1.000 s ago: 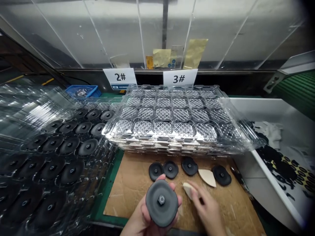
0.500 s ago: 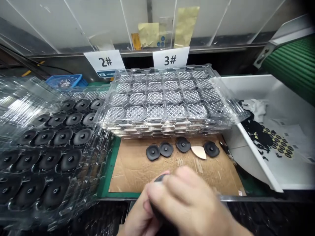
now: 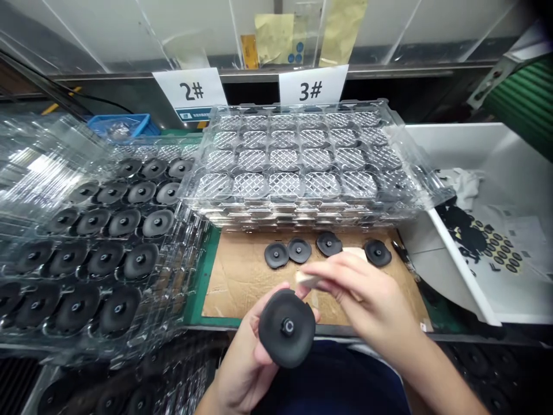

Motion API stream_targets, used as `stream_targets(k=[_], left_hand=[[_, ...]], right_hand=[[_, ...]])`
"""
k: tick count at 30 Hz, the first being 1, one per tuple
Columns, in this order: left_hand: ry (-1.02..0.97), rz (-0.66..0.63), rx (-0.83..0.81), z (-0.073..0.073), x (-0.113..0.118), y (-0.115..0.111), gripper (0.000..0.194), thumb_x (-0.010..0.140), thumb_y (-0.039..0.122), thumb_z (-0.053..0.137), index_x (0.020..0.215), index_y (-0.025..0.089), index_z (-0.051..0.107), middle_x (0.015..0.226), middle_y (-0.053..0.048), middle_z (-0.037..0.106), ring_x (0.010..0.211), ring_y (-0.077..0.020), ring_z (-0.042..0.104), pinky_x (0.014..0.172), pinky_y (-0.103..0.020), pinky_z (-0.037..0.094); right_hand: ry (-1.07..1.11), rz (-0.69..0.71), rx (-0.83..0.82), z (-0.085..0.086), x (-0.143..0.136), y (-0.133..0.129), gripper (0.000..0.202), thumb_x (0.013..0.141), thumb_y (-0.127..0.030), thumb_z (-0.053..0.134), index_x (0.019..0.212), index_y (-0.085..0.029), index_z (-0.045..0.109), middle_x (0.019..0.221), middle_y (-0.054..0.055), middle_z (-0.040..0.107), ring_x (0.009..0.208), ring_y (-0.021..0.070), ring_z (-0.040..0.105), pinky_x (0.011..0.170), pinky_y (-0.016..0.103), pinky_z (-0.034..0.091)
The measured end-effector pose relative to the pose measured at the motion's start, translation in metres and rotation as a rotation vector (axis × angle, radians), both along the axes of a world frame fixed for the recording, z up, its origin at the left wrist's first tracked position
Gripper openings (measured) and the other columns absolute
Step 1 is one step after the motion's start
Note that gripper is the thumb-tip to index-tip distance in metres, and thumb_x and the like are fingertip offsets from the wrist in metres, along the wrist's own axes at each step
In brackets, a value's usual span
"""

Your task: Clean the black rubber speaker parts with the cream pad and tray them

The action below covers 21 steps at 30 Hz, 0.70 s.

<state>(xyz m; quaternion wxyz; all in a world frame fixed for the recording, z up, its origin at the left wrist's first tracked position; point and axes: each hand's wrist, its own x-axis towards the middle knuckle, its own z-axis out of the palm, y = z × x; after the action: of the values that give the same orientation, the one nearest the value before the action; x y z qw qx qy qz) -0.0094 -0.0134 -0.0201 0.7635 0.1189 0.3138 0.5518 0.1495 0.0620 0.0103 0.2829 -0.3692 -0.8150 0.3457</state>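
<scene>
In my left hand [image 3: 248, 351] is a black round dished disc [image 3: 287, 340], its small central post facing me. My fingers are wrapped round its left side and back. My right hand [image 3: 367, 294] pinches a small cream wedge [image 3: 307, 280], which looks like a sponge, just above the disc's top edge. Beyond the hands, a brown cardboard sheet [image 3: 233, 282] carries a few similar discs, among them a black disc [image 3: 276, 255] on the left and another black disc [image 3: 377, 252] on the right. A second cream wedge [image 3: 355, 252] lies there, partly hidden behind my right hand.
Stacked clear plastic trays [image 3: 285, 190] stand behind the cardboard. To the left, a clear tray [image 3: 149, 282] holds rows of black discs. On the right is a white bin [image 3: 464, 288] with black bits and stickers [image 3: 503, 253]. A blue box [image 3: 144, 124] sits at the back left.
My hands were together over a dark part; now they are apart, the disc's face is turned toward me, and the cream wedge shows in my right hand. The view has shifted slightly.
</scene>
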Motion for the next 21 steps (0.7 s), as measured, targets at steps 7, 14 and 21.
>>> stream_targets(k=[7, 14, 21], left_hand=[[-0.112, 0.086, -0.063, -0.002, -0.019, -0.011, 0.053, 0.061, 0.03, 0.075, 0.112, 0.027, 0.06, 0.118, -0.004, 0.063, 0.108, -0.0259, 0.057, 0.093, -0.031, 0.042], [-0.063, 0.118, -0.056, 0.0, -0.011, -0.01, 0.059, 0.058, 0.031, 0.076, 0.114, 0.026, 0.058, 0.116, -0.006, 0.063, 0.104, -0.0248, 0.059, 0.092, -0.032, 0.043], [0.014, 0.179, -0.097, -0.004, -0.01, -0.01, 0.055, 0.063, 0.025, 0.074, 0.115, 0.028, 0.056, 0.118, -0.005, 0.06, 0.11, -0.0263, 0.053, 0.096, -0.037, 0.041]], right_hand=[[-0.139, -0.137, -0.294, -0.103, 0.015, -0.032, 0.021, 0.086, -0.022, 0.048, 0.1, -0.022, 0.064, 0.088, 0.004, 0.067, 0.082, 0.018, 0.062, 0.073, 0.03, 0.05], [0.045, -0.259, -0.114, -0.014, -0.015, -0.028, 0.029, 0.086, -0.02, 0.049, 0.114, -0.025, 0.054, 0.109, 0.004, 0.061, 0.097, 0.0185, 0.056, 0.079, 0.03, 0.046], [-0.017, 0.19, 0.03, 0.028, -0.05, -0.031, 0.023, 0.084, -0.01, 0.044, 0.101, -0.014, 0.059, 0.079, 0.004, 0.063, 0.07, 0.0158, 0.054, 0.067, 0.031, 0.042]])
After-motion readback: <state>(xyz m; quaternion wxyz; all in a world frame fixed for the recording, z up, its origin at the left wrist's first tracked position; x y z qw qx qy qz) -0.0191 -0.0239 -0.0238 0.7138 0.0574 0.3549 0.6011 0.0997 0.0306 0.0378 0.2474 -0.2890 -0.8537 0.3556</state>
